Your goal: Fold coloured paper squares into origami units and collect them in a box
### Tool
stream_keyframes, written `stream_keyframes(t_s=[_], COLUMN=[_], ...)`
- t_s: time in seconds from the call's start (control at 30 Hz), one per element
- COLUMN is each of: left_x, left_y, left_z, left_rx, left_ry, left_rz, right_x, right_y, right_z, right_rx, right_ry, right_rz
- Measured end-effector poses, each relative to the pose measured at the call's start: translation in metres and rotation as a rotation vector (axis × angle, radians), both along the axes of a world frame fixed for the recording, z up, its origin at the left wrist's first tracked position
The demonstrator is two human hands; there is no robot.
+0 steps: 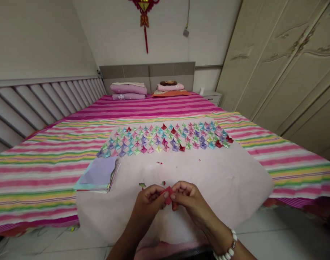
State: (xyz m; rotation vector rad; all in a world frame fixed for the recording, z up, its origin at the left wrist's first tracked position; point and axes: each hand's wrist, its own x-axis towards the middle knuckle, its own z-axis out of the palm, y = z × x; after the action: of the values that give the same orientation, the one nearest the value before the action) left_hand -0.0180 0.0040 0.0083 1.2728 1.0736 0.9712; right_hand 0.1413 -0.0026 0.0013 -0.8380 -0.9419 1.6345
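Observation:
Between my two hands is a small folded piece of red paper [168,195], held over the near part of a pale sheet [216,180]. My left hand [150,202] pinches its left side between thumb and fingers. From the right, the thumb and fingers of my right hand [187,198] close on the opposite edge; a white beaded bracelet circles that wrist. Beyond them, several rows of small folded paper pieces [158,139] in many colours stand on the sheet. A stack of square coloured paper [99,171] lies to the left, its top sheet lilac.
The pale sheet covers the near end of a bed with a striped cover [40,169]. Folded bedding [129,91] lies by the headboard [135,74]. A slatted rail [45,97] runs along the left, and a cream wardrobe [278,65] stands on the right.

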Motion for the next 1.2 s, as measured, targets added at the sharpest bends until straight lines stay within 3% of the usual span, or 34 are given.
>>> stream_keyframes(t_s=[0.13, 0.33, 0.57, 1.0, 1.2], left_x=[0.0018, 0.0061, 0.0083, 0.0068, 0.0095], left_y=[-0.0017, -0.0049, -0.0018, 0.0001, -0.0019], left_z=[0.0038, 0.0102, 0.0065, 0.0022, 0.0079], left_rx=[-0.035, -0.026, -0.031, -0.020, -0.018], left_ry=[-0.047, -0.066, -0.074, -0.070, -0.060], left_rz=[-0.017, 0.069, 0.105, -0.009, 0.086], right_x=[0.0006, -0.0007, -0.0022, -0.0023, -0.0007], right_y=[0.0006, 0.0005, 0.0003, 0.0007, -0.0024], right_z=[-0.0008, -0.0006, -0.0011, 0.0019, 0.0028], right_rx=[-0.011, -0.001, -0.022, -0.054, -0.033], right_ry=[0.001, 0.031, 0.050, 0.070, 0.095], right_rz=[-0.033, -0.026, -0.041, -0.106, -0.062])
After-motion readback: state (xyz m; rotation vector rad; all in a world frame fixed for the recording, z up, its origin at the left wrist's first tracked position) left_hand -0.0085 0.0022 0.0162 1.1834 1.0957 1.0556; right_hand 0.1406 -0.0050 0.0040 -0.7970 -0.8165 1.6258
